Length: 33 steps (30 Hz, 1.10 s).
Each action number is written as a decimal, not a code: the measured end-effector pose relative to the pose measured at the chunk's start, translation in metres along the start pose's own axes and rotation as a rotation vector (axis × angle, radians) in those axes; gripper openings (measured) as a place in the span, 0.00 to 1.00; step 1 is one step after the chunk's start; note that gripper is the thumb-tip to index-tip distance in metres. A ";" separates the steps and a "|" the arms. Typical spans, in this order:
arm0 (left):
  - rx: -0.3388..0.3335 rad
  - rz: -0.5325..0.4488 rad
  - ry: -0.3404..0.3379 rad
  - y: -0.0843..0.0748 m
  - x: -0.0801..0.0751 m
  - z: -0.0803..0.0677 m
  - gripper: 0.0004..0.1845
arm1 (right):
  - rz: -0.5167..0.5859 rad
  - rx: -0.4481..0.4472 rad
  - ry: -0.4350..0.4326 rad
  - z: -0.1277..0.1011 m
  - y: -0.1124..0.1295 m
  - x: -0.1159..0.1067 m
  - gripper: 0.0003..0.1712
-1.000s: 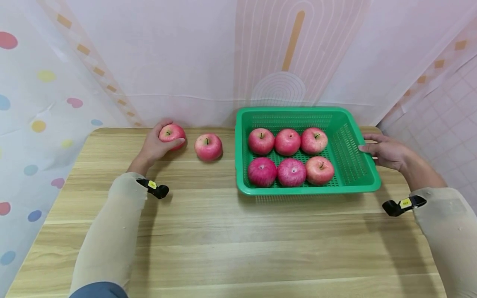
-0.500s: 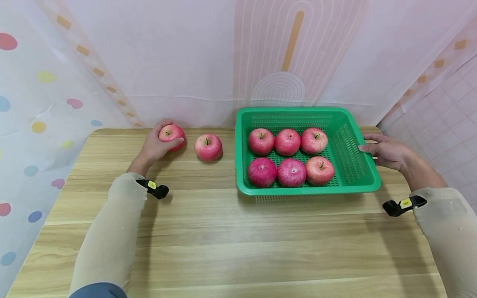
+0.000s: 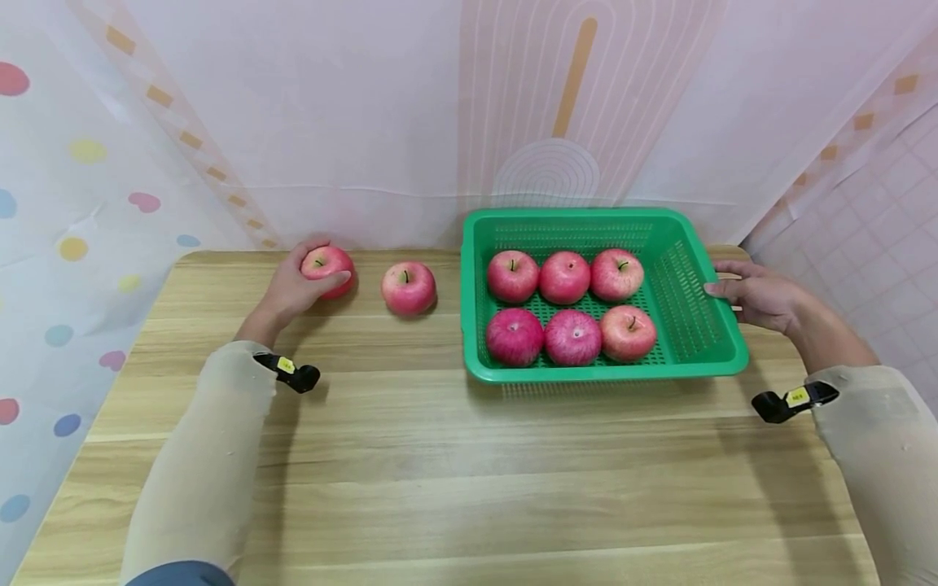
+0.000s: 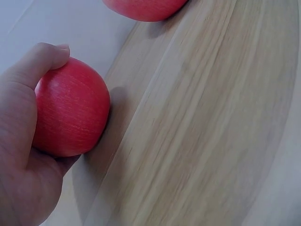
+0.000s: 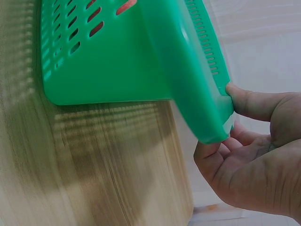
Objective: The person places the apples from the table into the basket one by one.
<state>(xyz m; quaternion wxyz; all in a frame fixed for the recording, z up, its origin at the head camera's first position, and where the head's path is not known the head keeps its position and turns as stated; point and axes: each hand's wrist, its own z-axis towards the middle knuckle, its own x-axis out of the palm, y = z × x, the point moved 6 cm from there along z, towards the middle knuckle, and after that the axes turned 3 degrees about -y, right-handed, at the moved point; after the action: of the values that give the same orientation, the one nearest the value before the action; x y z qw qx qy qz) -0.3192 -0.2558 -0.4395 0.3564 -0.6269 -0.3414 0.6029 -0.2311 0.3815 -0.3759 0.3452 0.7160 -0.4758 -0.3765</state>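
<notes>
My left hand (image 3: 291, 286) grips a red apple (image 3: 327, 264) at the far left of the wooden table; the left wrist view shows fingers and thumb curled round that apple (image 4: 70, 113). A second loose apple (image 3: 409, 288) sits just to its right, its edge visible as the other apple (image 4: 143, 8). A green plastic basket (image 3: 699, 338) holds several red apples in two rows. My right hand (image 3: 755, 295) holds the basket's right rim, thumb on top and fingers beneath the green rim (image 5: 207, 108).
The wooden table (image 3: 469, 480) stretches wide and bare toward me. Patterned curtains hang close behind the table and along its left side, and a tiled wall stands at the right. Small black clips sit on both sleeves.
My left hand has shifted slightly left and back with the apple in it. The right hand and basket have stayed put.
</notes>
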 end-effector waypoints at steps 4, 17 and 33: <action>0.010 0.016 0.003 -0.002 -0.003 -0.002 0.41 | 0.020 -0.001 0.001 0.000 -0.001 0.000 0.13; 0.050 0.039 0.046 -0.025 -0.011 -0.005 0.39 | 0.006 0.004 0.005 0.000 0.000 0.000 0.14; 0.120 0.109 0.116 -0.066 -0.019 -0.014 0.37 | 0.002 -0.006 0.009 0.001 0.000 -0.001 0.15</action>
<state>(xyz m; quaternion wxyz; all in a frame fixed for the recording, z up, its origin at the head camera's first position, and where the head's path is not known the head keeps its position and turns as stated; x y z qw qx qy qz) -0.3062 -0.2392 -0.3729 0.3793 -0.6558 -0.2489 0.6034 -0.2321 0.3824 -0.3763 0.3497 0.7164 -0.4737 -0.3743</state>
